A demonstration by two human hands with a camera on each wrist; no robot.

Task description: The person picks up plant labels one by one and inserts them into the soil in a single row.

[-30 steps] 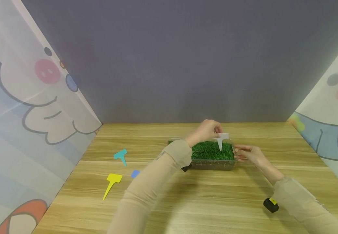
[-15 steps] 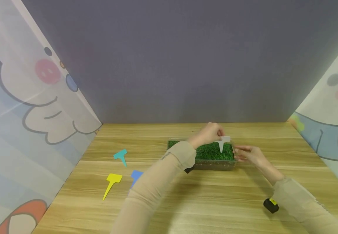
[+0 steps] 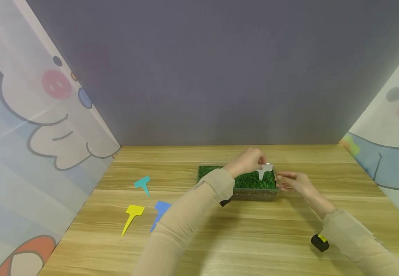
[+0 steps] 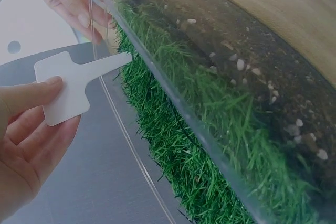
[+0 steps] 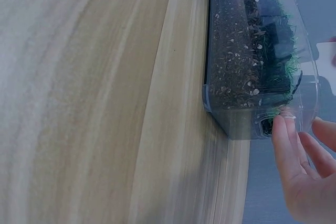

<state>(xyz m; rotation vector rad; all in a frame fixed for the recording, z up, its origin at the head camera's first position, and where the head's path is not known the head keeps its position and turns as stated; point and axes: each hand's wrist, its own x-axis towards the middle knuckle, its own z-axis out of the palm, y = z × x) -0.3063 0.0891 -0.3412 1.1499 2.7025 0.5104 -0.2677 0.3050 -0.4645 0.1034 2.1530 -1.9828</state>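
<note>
A clear plastic tray (image 3: 254, 194) of soil and green grass (image 3: 246, 179) sits mid-table. My left hand (image 3: 249, 161) pinches a white T-shaped plant tag (image 3: 265, 171) by its head, its point down in the grass near the tray's right end. In the left wrist view the white tag (image 4: 68, 86) lies between my thumb and fingers, its tip at the tray's rim (image 4: 157, 72). My right hand (image 3: 291, 181) holds the tray's right end, fingers (image 5: 294, 161) against its clear wall (image 5: 262, 124).
A teal tag (image 3: 142, 184), a yellow tag (image 3: 132, 216) and a blue tag (image 3: 159, 212) lie on the wooden table (image 3: 254, 245) to the left. A small black and yellow object (image 3: 319, 242) sits near my right forearm. Patterned cloth panels stand at both sides.
My left hand has lowered the white tag and moved it slightly right, down into the grass. The blue tag shows more as my left arm shifts. My right hand stays at the tray's end.
</note>
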